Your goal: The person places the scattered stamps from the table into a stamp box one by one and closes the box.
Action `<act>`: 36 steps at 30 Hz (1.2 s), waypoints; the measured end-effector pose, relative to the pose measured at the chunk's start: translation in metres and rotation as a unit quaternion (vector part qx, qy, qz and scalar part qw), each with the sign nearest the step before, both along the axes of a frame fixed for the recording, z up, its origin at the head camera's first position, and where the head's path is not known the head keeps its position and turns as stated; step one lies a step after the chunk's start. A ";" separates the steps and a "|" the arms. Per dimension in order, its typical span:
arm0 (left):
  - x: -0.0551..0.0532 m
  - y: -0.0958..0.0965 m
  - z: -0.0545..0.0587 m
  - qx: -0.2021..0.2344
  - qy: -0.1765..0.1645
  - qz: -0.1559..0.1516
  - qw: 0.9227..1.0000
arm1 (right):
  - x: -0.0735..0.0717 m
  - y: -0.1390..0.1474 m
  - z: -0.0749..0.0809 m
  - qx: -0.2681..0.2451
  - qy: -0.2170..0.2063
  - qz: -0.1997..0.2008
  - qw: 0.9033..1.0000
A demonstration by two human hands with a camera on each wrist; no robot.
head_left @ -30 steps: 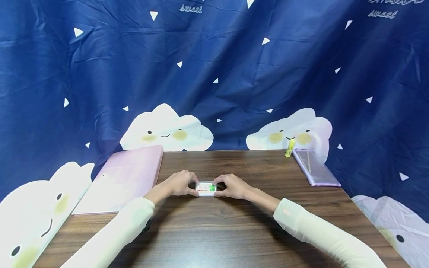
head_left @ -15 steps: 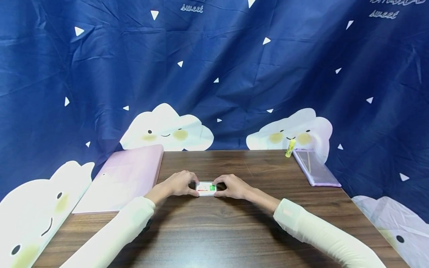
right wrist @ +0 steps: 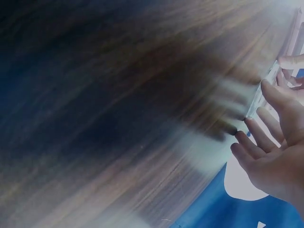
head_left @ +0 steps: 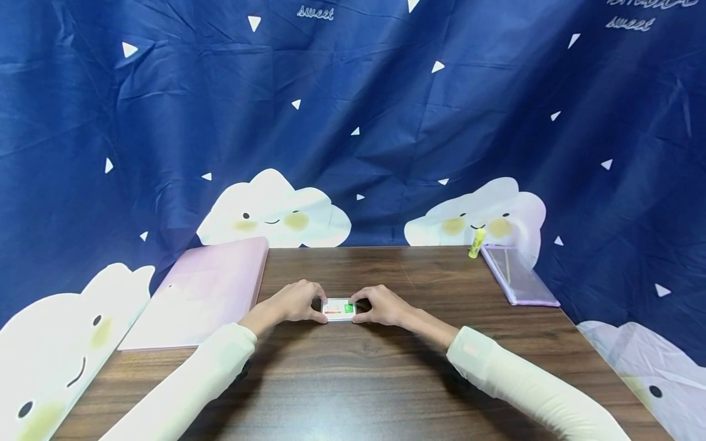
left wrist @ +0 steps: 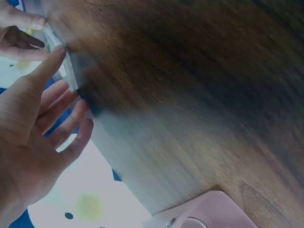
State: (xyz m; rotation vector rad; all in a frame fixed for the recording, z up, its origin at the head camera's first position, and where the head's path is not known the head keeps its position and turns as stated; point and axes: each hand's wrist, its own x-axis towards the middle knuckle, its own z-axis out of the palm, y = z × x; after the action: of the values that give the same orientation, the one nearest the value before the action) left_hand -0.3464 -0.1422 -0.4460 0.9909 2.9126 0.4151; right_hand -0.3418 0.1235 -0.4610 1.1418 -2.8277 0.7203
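A small, flat, clear-edged rectangular case (head_left: 338,310) with white, red and green print lies at the middle of the table. My left hand (head_left: 298,301) pinches its left end between thumb and fingers. At the opposite end, my right hand (head_left: 382,305) holds it the same way. In the left wrist view the case (left wrist: 70,75) shows only as a thin pale edge beyond my left hand (left wrist: 35,130). The right wrist view likewise shows a narrow side of the case (right wrist: 256,100), next to the fingertips of my right hand (right wrist: 280,147).
A large pink folder (head_left: 206,294) covers the table's left side. At the back right, a yellow glue stick (head_left: 477,243) stands beside a purple-edged zip pouch (head_left: 518,275). The brown wooden table (head_left: 353,380) ends at a blue cloud-print curtain (head_left: 353,92).
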 end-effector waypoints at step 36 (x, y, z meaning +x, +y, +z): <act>-0.004 -0.003 0.004 0.020 0.041 -0.005 0.999 | -0.001 0.011 0.002 -0.008 0.035 -0.019 0.999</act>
State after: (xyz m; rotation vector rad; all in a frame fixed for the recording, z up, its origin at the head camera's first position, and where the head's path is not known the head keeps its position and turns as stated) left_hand -0.3502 -0.1453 -0.4420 1.0526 2.9817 0.4437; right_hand -0.3432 0.1346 -0.4594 1.0854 -2.7724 0.6868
